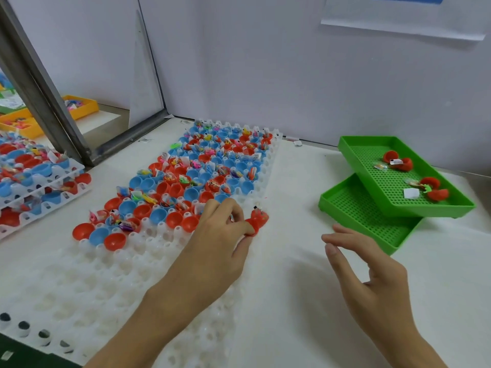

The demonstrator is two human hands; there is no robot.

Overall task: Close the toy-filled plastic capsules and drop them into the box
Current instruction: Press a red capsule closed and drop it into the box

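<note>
A white dimpled tray (111, 274) lies across the table, its far half packed with open red and blue capsules (207, 168) holding small wrapped toys. My left hand (220, 235) pinches a red capsule (257, 219) at the tray's right edge, a toy poking out of its top. My right hand (372, 277) hovers to the right of it, fingers straight and spread, holding nothing. No box is in view.
Two green perforated trays (398, 197) are stacked askew at the right, the upper one holding a few red capsules (398, 160) and loose toys. More filled white trays (34, 176) are stacked at the left, with yellow bins (79, 104) behind a metal frame (47, 96).
</note>
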